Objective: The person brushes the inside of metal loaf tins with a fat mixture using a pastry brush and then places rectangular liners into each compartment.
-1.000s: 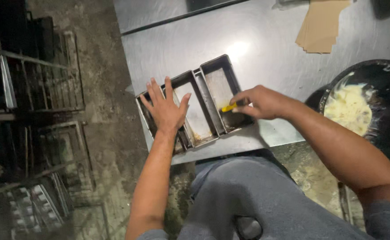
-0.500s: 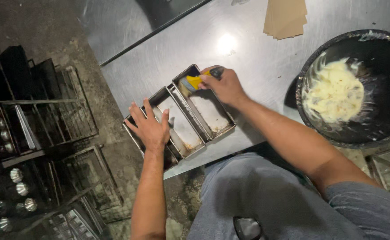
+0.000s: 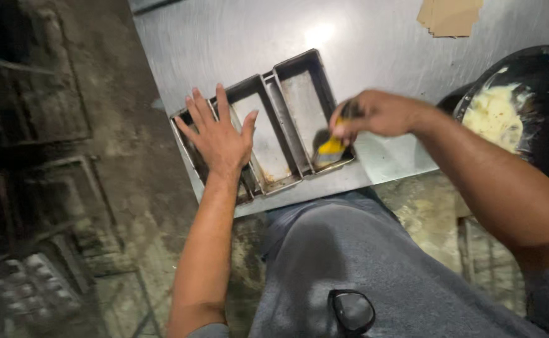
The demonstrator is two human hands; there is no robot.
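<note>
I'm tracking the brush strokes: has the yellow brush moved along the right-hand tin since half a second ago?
Yes. The yellow brush in the right hand went from the right-hand tin's far end to its near end.

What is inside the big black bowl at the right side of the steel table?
The round black bowl holds a pale yellow, soft mass, smeared up the inner wall. The person's right forearm and the picture's edge hide the bowl's near and right parts.

Three joined metal loaf pans (image 3: 268, 125) lie flat at table edge, interiors greasy. Yellow-handled brush (image 3: 331, 147), blurred, dips into rightmost pan.
</note>
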